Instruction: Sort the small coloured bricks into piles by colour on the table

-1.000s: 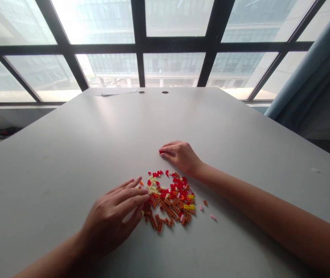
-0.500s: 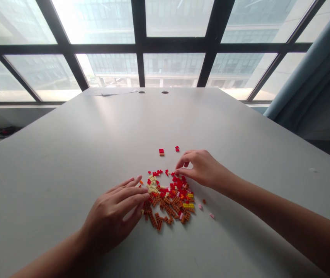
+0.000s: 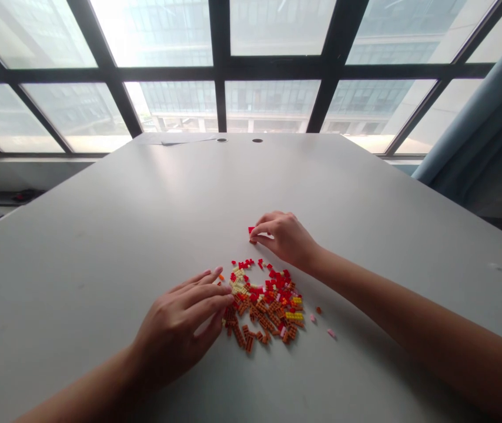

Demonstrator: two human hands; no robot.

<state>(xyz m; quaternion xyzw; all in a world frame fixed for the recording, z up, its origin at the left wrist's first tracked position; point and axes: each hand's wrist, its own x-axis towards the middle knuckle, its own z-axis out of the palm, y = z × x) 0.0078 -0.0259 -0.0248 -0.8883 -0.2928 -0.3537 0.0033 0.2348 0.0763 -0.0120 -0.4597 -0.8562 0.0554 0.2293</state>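
A loose pile of small bricks (image 3: pixel 268 311), brown, red, cream, yellow and pink, lies on the white table. My left hand (image 3: pixel 184 314) rests at the pile's left edge with its fingers spread, fingertips touching the bricks there. Beyond the pile, my right hand (image 3: pixel 288 238) has thumb and index finger closed at a small red and brown brick stack (image 3: pixel 251 231). The fingertips partly cover this stack. The other small red pieces that lay beside it are hidden behind my right hand.
Two pink bricks (image 3: pixel 331 333) and a brown one (image 3: pixel 318 310) lie right of the pile. The white table (image 3: pixel 180 200) reaches to the windows, with a flat sheet (image 3: pixel 187 141) and two round holes at its far edge. A blue curtain (image 3: pixel 467 141) hangs at right.
My right hand has moved from the pile's upper right edge up and left to the red and brown stack. My left hand stays at the pile. The view has shifted slightly.
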